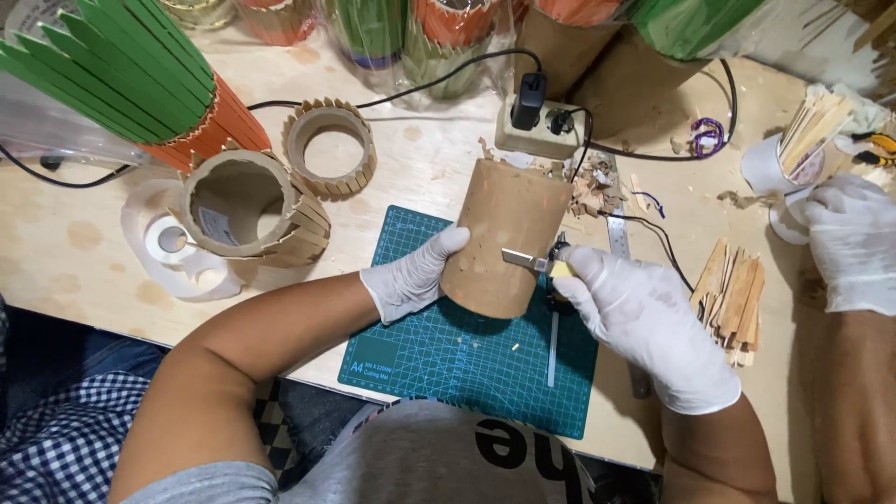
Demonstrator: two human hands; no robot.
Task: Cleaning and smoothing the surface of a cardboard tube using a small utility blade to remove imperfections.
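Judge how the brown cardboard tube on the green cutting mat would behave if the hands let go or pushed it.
The cardboard tube lies on its side, so it would probably roll. Being hollow, it is likely light. The left hand steadies it.

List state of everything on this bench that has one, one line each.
cardboard tube: upright on the cutting mat, bare, no sticks on it.
left hand: gloved, gripping the tube's side.
right hand: gloved, holding the utility knife.
utility knife: blade out, against the tube.
power strip: black adapter plugged in.
stick-clad ring: lying open end up.
wooden sticks: loose pile.
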